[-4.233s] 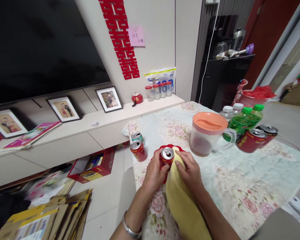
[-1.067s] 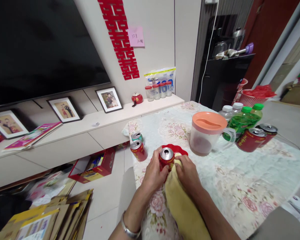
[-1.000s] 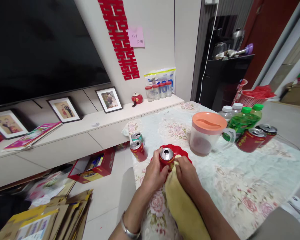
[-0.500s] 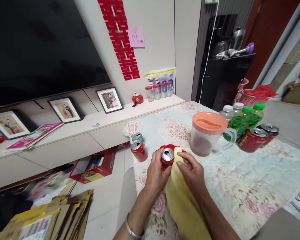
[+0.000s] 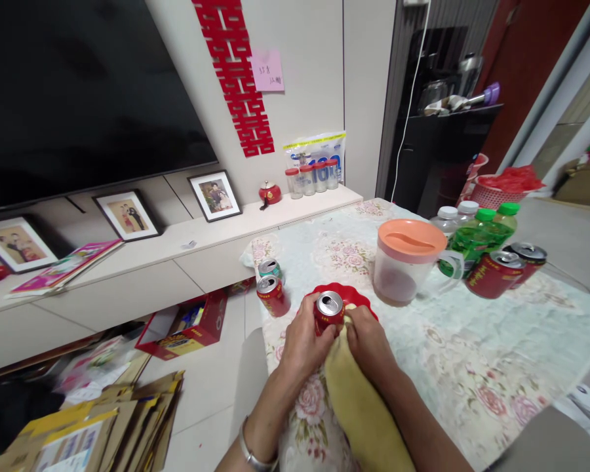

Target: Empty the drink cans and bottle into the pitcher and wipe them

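An opened red can (image 5: 329, 305) stands upright at a scalloped red dish (image 5: 360, 299), and its lower part is hidden. Wrapped round the can's left and near side is my left hand (image 5: 305, 341). My right hand (image 5: 372, 341) pinches a yellow cloth (image 5: 356, 393) against the can's right side. The cloth hangs toward me between my forearms.
Left of the dish stand a red can (image 5: 273, 296) and a green can (image 5: 270, 267). A lidded pitcher (image 5: 404, 269) is beyond my right hand. Green-capped bottles (image 5: 472, 242) and red cans (image 5: 494, 275) stand further right. A cabinet (image 5: 191, 246) lies past the table (image 5: 452, 367).
My right fingers have bunched the top of the cloth and lowered it beside the can. More of the red dish now shows.
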Action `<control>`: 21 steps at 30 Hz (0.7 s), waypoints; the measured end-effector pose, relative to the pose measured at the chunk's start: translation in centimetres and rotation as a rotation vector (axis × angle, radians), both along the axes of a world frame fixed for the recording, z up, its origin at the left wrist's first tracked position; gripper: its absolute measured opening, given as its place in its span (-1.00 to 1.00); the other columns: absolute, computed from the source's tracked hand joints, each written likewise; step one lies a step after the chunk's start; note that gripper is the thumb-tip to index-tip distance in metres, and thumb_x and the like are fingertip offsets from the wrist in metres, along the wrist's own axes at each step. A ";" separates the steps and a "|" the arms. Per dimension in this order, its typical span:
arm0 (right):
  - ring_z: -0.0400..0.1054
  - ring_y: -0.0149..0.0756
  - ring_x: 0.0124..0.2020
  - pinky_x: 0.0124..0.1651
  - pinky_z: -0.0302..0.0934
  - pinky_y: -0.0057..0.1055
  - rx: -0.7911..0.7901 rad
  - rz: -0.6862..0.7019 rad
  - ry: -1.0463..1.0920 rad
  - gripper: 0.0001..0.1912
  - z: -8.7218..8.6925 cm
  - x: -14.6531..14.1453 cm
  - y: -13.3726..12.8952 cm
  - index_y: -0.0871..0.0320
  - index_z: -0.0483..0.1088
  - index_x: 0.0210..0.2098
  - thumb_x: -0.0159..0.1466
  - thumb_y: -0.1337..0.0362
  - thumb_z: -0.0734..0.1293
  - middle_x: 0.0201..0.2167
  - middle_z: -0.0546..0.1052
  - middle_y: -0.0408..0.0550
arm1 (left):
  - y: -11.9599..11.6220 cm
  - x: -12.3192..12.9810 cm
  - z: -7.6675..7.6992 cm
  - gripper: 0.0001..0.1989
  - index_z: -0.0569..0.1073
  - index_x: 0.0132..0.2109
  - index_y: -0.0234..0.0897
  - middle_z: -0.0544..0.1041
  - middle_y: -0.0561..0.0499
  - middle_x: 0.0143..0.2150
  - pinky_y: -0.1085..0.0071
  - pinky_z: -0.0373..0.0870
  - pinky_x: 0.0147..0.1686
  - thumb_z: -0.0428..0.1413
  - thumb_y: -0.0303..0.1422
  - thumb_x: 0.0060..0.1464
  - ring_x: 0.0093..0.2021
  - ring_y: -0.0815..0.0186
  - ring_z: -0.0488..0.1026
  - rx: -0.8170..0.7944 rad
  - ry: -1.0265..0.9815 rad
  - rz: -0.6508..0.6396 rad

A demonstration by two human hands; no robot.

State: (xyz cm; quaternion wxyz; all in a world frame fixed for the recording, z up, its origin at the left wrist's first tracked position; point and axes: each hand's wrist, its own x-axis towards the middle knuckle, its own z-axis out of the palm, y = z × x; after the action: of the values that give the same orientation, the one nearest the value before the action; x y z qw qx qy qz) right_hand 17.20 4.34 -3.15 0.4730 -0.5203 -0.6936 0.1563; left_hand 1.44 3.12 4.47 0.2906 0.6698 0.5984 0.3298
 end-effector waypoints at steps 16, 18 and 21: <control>0.54 -0.17 -0.06 -0.08 0.45 -0.29 0.078 0.021 0.262 -0.71 2.3 0.3 -0.8 0.13 0.46 0.01 0.34 0.20 0.29 -0.04 0.59 0.07 | 0.4 0.2 -0.6 -0.46 0.32 0.12 -0.17 0.49 -0.09 0.14 0.14 0.36 0.17 0.23 -0.45 -0.02 0.18 0.09 0.45 0.113 -0.033 0.008; 0.53 -0.17 -0.06 -0.11 0.45 -0.29 0.103 0.033 0.252 -0.70 2.6 0.3 -1.0 0.11 0.47 0.02 0.32 0.21 0.31 -0.04 0.59 0.06 | 0.4 0.3 -0.6 -0.48 0.33 0.12 -0.15 0.53 -0.06 0.11 0.15 0.40 0.11 0.25 -0.40 0.00 0.12 0.09 0.49 0.085 -0.045 0.015; 0.52 -0.17 -0.07 -0.09 0.43 -0.27 0.135 0.023 0.217 -0.73 2.7 0.2 -1.0 0.11 0.49 -0.01 0.31 0.26 0.30 -0.09 0.58 0.05 | 0.3 0.2 -0.3 -0.50 0.33 0.12 -0.16 0.55 -0.06 0.08 0.17 0.42 0.06 0.25 -0.38 0.03 0.08 0.10 0.51 0.055 -0.041 0.002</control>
State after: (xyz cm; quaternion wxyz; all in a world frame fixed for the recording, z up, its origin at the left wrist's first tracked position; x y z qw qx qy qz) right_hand 17.43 3.36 -0.46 0.5774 -0.4595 -0.6531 0.1698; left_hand 1.63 3.39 4.13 0.2838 0.6701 0.5837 0.3601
